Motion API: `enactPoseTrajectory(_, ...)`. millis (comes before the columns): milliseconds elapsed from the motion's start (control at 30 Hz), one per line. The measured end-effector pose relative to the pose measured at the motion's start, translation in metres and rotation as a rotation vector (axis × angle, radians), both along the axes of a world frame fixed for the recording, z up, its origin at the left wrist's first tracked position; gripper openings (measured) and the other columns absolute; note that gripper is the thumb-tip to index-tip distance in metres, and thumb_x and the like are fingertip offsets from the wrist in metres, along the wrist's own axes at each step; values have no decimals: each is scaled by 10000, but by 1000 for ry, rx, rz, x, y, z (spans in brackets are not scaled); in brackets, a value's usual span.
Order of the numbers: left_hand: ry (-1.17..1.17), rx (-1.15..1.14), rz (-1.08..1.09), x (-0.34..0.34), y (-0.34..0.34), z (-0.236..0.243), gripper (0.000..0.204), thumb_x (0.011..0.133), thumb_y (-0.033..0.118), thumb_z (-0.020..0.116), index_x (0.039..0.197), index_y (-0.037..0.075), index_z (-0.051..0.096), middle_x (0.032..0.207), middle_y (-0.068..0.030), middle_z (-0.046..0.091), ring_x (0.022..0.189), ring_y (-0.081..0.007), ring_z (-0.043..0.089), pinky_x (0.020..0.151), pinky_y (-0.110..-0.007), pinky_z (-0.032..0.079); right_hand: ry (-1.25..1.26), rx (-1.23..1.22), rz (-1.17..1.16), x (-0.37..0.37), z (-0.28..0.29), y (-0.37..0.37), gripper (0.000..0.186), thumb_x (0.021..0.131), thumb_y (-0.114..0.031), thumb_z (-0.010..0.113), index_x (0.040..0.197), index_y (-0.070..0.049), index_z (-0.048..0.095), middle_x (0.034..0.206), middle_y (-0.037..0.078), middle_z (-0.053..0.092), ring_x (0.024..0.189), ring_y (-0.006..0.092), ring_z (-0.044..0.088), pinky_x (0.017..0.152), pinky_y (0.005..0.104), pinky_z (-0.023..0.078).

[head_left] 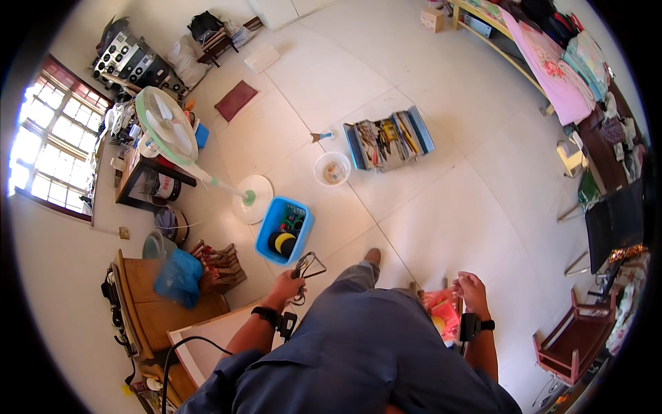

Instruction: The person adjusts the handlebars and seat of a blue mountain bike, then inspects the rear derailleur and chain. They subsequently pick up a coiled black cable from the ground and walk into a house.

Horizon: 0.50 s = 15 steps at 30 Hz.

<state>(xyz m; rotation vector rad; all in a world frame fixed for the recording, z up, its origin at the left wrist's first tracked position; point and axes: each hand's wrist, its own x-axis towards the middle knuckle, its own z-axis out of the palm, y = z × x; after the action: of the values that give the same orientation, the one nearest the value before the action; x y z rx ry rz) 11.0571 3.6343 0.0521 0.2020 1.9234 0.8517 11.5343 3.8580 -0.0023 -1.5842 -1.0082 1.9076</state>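
My left hand [283,288] is closed round a dark, thin looped thing [316,265], like a coiled cable or bent wire; its exact kind is unclear. Just beyond it on the floor stands a blue plastic basket [265,238], holding black and yellow round rolls and other small items. Out to my right side, my right hand [471,290] is raised with its fingers curled in. Whether anything is between those fingers cannot be made out. Below that hand, a red and yellow item [447,319] lies beside my body, partly hidden by it.
Ahead lie an open blue toolbox [353,146] full of hand tools, a white bucket [318,168] and a brush [322,136]. A standing fan [253,199] rises at left, near wooden stools [224,265] and a cabinet [141,290]. At right are a black chair [610,224] and a bed [545,62].
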Motion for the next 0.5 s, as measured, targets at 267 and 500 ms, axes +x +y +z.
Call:
enactPoseTrajectory(267, 33, -53, -104, -46, 143, 13, 243, 838, 64, 643, 1052, -30, 574, 747, -122, 643, 550, -167, 601, 424, -278, 422, -35, -29, -98, -21, 19, 70, 333, 951, -221, 603, 1216, -24, 566, 930, 102, 666, 767, 183, 671, 687, 291, 541)
enactPoseTrajectory(500, 37, -75, -206, -46, 227, -35, 163, 831, 122, 637, 925, -2, 588, 708, -107, 659, 603, -195, 654, 487, -318, 469, -45, -108, -188, 13, -11, 145, 308, 933, -229, 622, 1185, -59, 574, 911, 112, 670, 719, 192, 671, 656, 300, 536)
